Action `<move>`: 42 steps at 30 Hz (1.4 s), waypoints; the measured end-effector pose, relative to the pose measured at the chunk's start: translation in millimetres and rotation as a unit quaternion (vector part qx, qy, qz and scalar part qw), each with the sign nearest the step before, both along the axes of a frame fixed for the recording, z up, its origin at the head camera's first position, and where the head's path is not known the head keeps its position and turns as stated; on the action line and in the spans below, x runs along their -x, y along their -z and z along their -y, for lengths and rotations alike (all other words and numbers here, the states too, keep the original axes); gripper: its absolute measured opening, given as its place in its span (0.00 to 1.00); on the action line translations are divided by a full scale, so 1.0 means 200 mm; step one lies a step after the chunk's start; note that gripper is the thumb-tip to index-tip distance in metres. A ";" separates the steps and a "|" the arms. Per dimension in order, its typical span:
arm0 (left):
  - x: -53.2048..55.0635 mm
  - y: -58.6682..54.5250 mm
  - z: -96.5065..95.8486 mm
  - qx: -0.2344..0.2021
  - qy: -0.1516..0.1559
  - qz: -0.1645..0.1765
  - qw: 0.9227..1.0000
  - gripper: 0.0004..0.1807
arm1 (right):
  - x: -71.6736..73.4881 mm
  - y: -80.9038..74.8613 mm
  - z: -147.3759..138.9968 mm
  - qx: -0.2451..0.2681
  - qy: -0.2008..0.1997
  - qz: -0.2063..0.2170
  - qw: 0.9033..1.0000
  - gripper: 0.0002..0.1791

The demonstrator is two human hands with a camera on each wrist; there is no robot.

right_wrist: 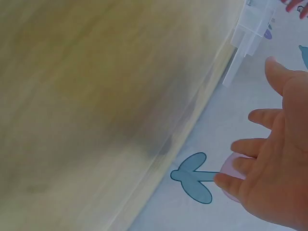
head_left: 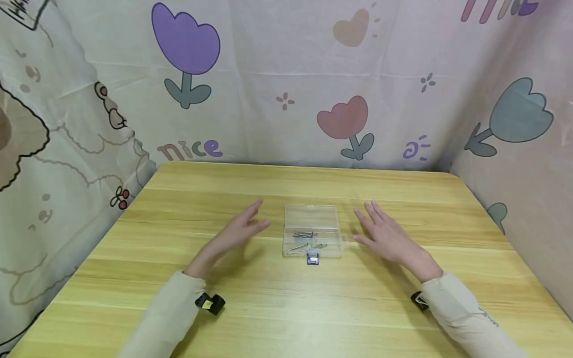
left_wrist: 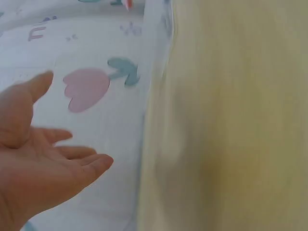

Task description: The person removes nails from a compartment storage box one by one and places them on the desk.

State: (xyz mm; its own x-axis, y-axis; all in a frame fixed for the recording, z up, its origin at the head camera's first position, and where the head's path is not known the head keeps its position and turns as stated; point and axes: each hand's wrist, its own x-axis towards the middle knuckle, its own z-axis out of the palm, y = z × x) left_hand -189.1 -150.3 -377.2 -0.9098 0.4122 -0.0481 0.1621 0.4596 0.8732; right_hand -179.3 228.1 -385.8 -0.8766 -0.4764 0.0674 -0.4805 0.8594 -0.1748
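A small clear plastic case (head_left: 311,216) lies with its lid raised back, near the middle of the table. Inside its compartments are several thin metal screws or pins (head_left: 305,234). At its front edge sits a small dark blue-and-white tag (head_left: 313,259). To the left of the case my left hand (head_left: 235,231) hovers with fingers spread, holding nothing. On the other side my right hand (head_left: 388,234) is held palm down, its fingers apart and its thumb toward the case. The right wrist view shows part of the clear case (right_wrist: 252,19) beyond the thumb.
The light wood table (head_left: 268,308) runs back to a hanging cloth (head_left: 268,54) printed with tulips, with more cloth at both sides. Small black devices, the left one (head_left: 210,303) and the right one (head_left: 420,301), are strapped at my wrists.
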 end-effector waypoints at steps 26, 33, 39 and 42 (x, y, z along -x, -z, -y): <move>-0.07 0.14 -0.26 -0.055 -0.049 0.104 0.992 0.44 | 0.18 0.00 0.29 0.168 -0.131 0.073 0.974 0.12; -0.04 0.15 -0.28 -0.016 -0.040 0.104 0.994 0.45 | 0.23 0.02 0.38 0.200 -0.133 0.110 0.964 0.09; -0.02 0.16 -0.28 -0.003 -0.033 0.096 0.995 0.46 | 0.24 0.04 0.41 0.222 -0.150 0.124 0.955 0.09; -0.02 0.17 -0.28 0.002 -0.033 0.089 0.996 0.46 | 0.24 0.05 0.43 0.217 -0.152 0.120 0.957 0.09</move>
State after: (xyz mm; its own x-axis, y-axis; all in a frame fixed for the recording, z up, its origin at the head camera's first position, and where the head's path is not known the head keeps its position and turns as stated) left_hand -184.3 -94.9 -410.5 -0.9120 0.3513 -0.2118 -0.0255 0.4669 0.8839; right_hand -228.1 143.0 -395.5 -0.7174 -0.6844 0.1305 -0.5974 0.5078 -0.6207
